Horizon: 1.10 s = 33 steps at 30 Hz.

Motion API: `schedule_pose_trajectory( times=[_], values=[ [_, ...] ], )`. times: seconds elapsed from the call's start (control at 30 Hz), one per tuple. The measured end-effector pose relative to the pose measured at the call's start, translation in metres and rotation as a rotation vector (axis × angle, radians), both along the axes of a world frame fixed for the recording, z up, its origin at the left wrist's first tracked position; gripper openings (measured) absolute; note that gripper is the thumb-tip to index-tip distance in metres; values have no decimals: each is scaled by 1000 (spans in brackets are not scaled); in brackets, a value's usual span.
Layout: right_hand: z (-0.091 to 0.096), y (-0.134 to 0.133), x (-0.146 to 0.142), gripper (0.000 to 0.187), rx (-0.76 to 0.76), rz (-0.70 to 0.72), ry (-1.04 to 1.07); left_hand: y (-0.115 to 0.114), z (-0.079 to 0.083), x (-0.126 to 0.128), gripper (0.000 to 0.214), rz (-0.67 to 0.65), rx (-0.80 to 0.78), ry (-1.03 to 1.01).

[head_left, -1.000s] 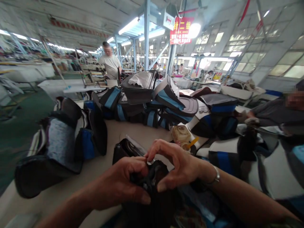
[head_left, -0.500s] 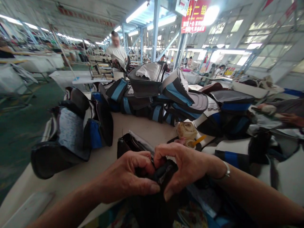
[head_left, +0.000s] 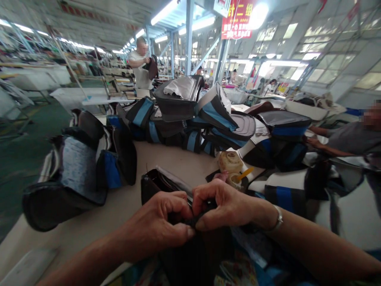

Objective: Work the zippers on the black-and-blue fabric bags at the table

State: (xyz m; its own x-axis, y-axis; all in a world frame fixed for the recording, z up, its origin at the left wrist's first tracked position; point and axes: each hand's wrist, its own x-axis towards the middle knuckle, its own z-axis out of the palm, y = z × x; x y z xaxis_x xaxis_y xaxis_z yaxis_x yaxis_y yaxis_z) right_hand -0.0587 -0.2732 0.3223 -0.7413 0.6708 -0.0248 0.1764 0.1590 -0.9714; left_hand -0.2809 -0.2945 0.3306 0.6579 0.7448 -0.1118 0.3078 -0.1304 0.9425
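Tabletop [head_left: 178, 159]: black bag [head_left: 190, 254] under both hands' grip.

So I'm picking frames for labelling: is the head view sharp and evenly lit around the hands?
Head view: left hand and right hand fairly sharp on the black bag; edges bend and smear from the wide lens; the ceiling lamp glares beside the red sign.

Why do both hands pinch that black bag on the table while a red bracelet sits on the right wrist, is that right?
Not quite: the head view shows the bracelet is silver metal, not red. Both the left hand and right hand do pinch the black bag on the table.
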Motion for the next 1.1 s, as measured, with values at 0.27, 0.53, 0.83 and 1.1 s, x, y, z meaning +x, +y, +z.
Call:
schedule_pose_trajectory(
  times=[0.27,0.53,0.83,1.1],
  values=[
    [-3,-8,-3,10,-40,-152,10,-1,3,1,17,32,43,44],
    [-12,-20,-4,13,420,-273,76,-9,1,5,19,57,137,67],
    [-6,-24,22,13,1292,0,-152,0,8,-5,40,-126,-2,85],
    [-3,-31,30,18,1128,-41,39,-5,6,9,36,-192,108,188]
  ],
)
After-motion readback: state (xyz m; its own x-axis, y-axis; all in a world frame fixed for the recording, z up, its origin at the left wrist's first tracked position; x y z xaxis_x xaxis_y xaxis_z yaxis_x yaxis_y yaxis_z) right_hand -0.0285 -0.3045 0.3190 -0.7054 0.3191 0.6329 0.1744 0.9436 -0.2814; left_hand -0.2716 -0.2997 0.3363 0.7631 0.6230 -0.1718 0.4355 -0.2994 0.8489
